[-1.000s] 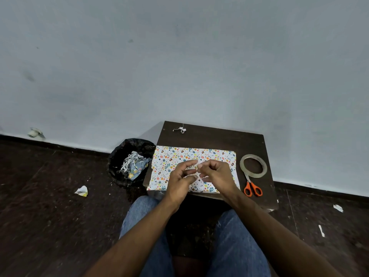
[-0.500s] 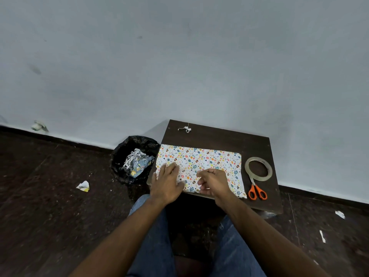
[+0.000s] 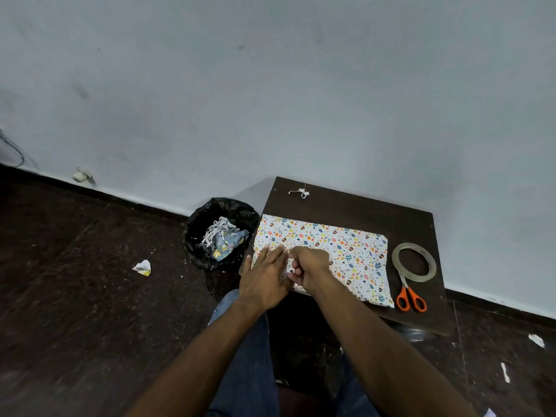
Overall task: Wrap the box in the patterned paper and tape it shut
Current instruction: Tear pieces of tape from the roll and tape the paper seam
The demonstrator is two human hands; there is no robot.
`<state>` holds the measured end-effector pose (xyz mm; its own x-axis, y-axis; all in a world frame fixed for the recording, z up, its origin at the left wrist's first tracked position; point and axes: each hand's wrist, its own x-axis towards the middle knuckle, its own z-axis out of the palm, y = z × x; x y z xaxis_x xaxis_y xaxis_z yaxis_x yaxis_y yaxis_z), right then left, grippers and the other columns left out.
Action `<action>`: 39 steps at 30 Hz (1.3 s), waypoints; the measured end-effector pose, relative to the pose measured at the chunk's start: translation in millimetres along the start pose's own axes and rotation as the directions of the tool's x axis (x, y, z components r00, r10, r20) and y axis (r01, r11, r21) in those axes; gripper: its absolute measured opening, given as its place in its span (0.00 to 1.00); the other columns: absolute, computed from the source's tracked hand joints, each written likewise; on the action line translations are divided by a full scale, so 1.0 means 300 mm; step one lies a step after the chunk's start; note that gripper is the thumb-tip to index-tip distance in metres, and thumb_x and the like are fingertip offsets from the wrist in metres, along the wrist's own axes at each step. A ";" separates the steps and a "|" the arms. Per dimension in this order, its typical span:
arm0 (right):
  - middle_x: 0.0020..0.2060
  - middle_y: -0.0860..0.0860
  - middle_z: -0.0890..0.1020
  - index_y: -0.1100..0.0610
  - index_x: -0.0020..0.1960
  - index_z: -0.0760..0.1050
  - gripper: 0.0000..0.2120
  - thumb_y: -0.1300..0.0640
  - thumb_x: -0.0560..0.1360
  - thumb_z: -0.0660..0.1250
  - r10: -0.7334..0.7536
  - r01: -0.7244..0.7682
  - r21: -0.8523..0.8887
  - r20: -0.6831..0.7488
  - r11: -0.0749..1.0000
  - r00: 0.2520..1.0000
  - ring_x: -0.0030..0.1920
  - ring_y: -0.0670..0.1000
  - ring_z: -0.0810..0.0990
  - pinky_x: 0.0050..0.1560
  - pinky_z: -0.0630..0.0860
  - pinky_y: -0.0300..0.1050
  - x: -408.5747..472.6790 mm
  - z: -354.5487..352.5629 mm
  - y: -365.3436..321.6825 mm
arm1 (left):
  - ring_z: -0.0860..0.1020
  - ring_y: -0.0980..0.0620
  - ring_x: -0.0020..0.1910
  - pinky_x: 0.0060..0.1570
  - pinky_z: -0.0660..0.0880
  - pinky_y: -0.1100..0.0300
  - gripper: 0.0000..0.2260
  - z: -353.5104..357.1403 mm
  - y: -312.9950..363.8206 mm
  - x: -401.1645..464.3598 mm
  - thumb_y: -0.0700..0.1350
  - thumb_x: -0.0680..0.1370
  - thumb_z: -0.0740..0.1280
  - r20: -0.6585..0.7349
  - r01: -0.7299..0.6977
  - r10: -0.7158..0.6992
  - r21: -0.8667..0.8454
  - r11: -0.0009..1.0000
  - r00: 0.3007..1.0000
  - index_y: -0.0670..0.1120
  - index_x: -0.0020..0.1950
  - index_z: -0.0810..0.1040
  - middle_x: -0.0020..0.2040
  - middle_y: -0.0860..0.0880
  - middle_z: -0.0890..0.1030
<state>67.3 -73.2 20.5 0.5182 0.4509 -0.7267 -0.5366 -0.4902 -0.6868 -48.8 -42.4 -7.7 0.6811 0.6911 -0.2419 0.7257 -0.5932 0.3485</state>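
1. While your left hand (image 3: 264,275) lies flat with straight fingers on the left end of the patterned paper (image 3: 346,248), a black bin (image 3: 218,233) of scraps stands left of the bench (image 3: 355,203).
2. Your right hand (image 3: 310,267) sits beside it, fingers curled on the paper; whether they pinch anything, you cannot tell.
3. Lower right of centre, the tape roll (image 3: 413,261) and orange scissors (image 3: 410,299) lie beside the paper.
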 end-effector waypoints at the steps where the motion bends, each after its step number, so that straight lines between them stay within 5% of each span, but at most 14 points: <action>1: 0.19 0.52 0.71 0.63 0.36 0.75 0.09 0.67 0.74 0.67 0.008 -0.008 -0.003 -0.011 1.000 1.000 0.17 0.46 0.65 0.25 0.73 0.39 0.006 0.004 0.001 | 0.47 0.50 0.80 0.76 0.47 0.42 0.29 -0.003 -0.004 0.003 0.56 0.81 0.56 0.005 -0.008 0.008 0.005 1.000 1.000 0.51 0.80 0.54 0.80 0.56 0.51; 17: 0.30 0.57 0.76 0.65 0.36 0.76 0.08 0.66 0.74 0.67 0.050 -0.062 -0.120 -0.097 0.991 0.994 0.30 0.52 0.73 0.30 0.75 0.44 0.075 0.040 -0.027 | 0.51 0.50 0.79 0.75 0.49 0.43 0.28 -0.001 -0.018 0.015 0.56 0.79 0.58 -0.036 -0.035 0.036 0.024 0.999 0.999 0.52 0.79 0.59 0.80 0.56 0.56; 31: 0.30 0.56 0.79 0.64 0.44 0.81 0.05 0.61 0.74 0.73 -0.010 -0.015 -0.352 -0.068 0.936 0.998 0.27 0.50 0.73 0.28 0.78 0.45 0.071 0.007 -0.027 | 0.50 0.50 0.79 0.75 0.48 0.42 0.30 -0.017 -0.010 0.014 0.59 0.79 0.60 -0.024 -0.036 0.037 0.038 0.999 0.999 0.54 0.79 0.56 0.79 0.56 0.56; 39: 0.28 0.54 0.75 0.64 0.38 0.78 0.10 0.60 0.76 0.71 0.032 -0.035 -0.468 -0.013 0.883 0.999 0.27 0.49 0.71 0.31 0.78 0.48 0.043 -0.025 -0.049 | 0.50 0.51 0.79 0.75 0.48 0.41 0.30 -0.012 -0.008 0.019 0.61 0.79 0.60 -0.025 -0.021 0.022 0.045 0.999 0.999 0.52 0.79 0.60 0.80 0.57 0.56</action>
<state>86.8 -65.7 21.4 0.5088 0.4254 -0.7484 -0.1800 -0.7976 -0.5757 -47.1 -35.7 -6.6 0.6943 0.6880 -0.2112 0.7149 -0.6254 0.3128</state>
